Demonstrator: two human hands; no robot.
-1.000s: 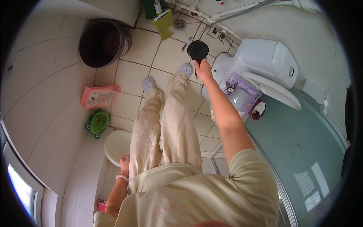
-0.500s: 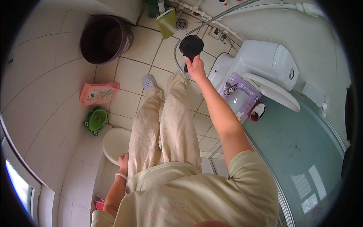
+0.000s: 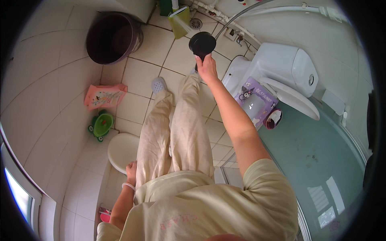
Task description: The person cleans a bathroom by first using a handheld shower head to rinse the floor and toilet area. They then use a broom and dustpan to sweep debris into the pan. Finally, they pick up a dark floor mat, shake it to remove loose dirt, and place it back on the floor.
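A round black shower head (image 3: 202, 43) on a grey hose (image 3: 241, 14) is at the far middle, clamped in the grip of the right hand (image 3: 206, 69). Tiled floor (image 3: 140, 72) stretches left to a dark bucket (image 3: 136, 38); the toilet (image 3: 277, 60) bounds the right. The left hand (image 3: 131, 170) curls beside the thigh (image 3: 155, 156), its grip I cannot tell.

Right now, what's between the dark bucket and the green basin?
A pink printed bag is between the dark bucket and the green basin, in the head view.
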